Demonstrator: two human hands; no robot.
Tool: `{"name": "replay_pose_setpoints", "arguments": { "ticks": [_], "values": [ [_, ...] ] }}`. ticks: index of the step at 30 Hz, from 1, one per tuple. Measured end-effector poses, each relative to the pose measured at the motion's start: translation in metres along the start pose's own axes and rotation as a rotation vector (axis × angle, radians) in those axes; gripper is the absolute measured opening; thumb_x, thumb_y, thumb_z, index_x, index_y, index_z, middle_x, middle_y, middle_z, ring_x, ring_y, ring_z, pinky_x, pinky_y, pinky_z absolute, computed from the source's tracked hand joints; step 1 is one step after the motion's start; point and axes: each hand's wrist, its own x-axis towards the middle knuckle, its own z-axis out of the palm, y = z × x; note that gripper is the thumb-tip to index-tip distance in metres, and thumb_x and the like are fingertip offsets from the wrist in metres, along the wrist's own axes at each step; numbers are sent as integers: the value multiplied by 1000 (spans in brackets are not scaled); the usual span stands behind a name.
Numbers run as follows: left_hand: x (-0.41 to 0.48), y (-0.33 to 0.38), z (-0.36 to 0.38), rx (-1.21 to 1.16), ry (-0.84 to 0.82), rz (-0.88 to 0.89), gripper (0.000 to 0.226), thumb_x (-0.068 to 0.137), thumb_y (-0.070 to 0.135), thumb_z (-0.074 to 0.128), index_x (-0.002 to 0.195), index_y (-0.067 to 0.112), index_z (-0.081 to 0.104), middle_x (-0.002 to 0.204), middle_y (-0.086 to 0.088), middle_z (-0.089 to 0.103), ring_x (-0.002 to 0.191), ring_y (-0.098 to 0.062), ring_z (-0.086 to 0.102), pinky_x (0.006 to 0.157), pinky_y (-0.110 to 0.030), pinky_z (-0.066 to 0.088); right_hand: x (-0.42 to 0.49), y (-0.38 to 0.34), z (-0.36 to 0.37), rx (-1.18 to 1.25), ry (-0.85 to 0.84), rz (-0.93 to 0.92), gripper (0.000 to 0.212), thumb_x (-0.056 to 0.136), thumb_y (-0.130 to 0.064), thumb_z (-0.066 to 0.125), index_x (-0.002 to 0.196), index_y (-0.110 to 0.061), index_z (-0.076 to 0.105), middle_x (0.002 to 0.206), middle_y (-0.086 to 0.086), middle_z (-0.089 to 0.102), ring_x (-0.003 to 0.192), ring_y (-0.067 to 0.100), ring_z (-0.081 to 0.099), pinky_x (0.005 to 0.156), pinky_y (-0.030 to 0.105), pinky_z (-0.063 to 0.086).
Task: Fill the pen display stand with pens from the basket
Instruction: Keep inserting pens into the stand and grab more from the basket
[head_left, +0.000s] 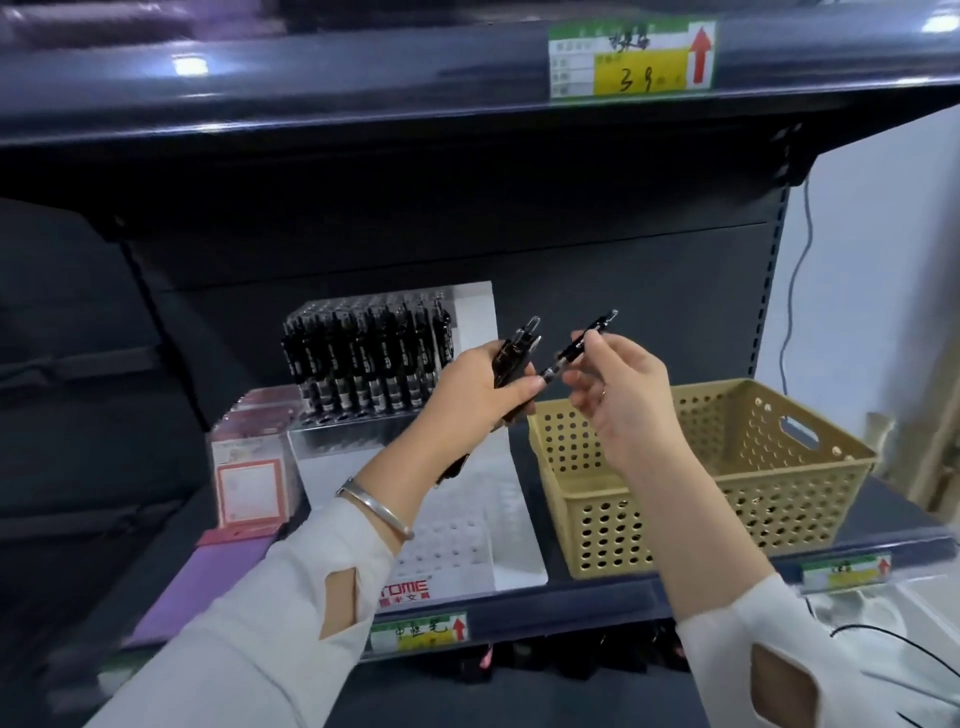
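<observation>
Black pens (514, 358); tan basket (727, 483), round-hole pattern; white display stand (467, 525); purple pad (192, 592); silver bracelet (376, 506).

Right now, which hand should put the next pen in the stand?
Probably the right hand: its fingers pinch one single pen, free to place. The left hand grips a bundle of pens beside the display stand.

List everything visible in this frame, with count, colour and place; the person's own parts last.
Pen display stand: one, white, shelf centre; rear rows hold black pens, front holes empty.
Basket: one, tan, perforated, right of the stand.
Sticky note packs: several, pink-framed, left of the stand.
Purple pad: one, front left of shelf.
Price tags: three, green and yellow, on shelf edges.
Left hand: grips a bundle of black pens; silver bracelet on wrist.
Right hand: pinches a single black pen.
</observation>
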Motion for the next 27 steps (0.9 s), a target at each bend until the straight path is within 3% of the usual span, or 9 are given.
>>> {"name": "replay_pose_setpoints", "arguments": {
  "ticks": [5,8,12,17,23,27],
  "values": [
    [-26,-22,-32,1,15,-68,12,88,16,62,80,21,55,68,1,68,60,-11,59,50,-18,42,-11,13,31,-65,-22,15,22,95,-27,54,94,-6,62,84,12,58,57,11,59,49,22,42],
    [-35,-33,-53,87,78,-86,6,90,19,59,85,21,55,72,10,62,63,-6,55,47,-16,37,-16,20,49,-119,-63,24,20,95,-25,54,93,-7,63,87,12,56,58,11,60,47,20,44],
    [-40,-45,-76,162,258,-99,7,94,26,52,93,19,53,70,10,54,65,-8,52,57,-26,40,-26,31,77,-177,-117,13,12,94,-20,55,95,-8,57,83,8,57,58,12,59,48,21,48],
    [-48,-65,-96,-64,491,-82,14,94,31,51,92,19,59,58,4,51,56,-20,52,63,-41,48,-32,25,108,-279,-161,-127,6,95,-20,54,94,-16,58,78,-1,61,60,9,60,50,21,51],
    [-52,-76,-107,-211,489,0,8,95,24,49,93,27,57,56,13,45,55,-7,42,52,-28,33,-30,13,140,-557,-163,-433,9,97,-21,49,91,-24,55,79,-7,60,67,13,64,57,28,56],
    [-50,-72,-112,-215,466,19,32,94,11,49,66,27,44,50,12,44,49,-7,39,50,-26,31,-27,18,155,-729,-194,-526,15,96,-21,50,108,-15,57,78,-11,58,77,17,64,66,33,56]
  ]
}}
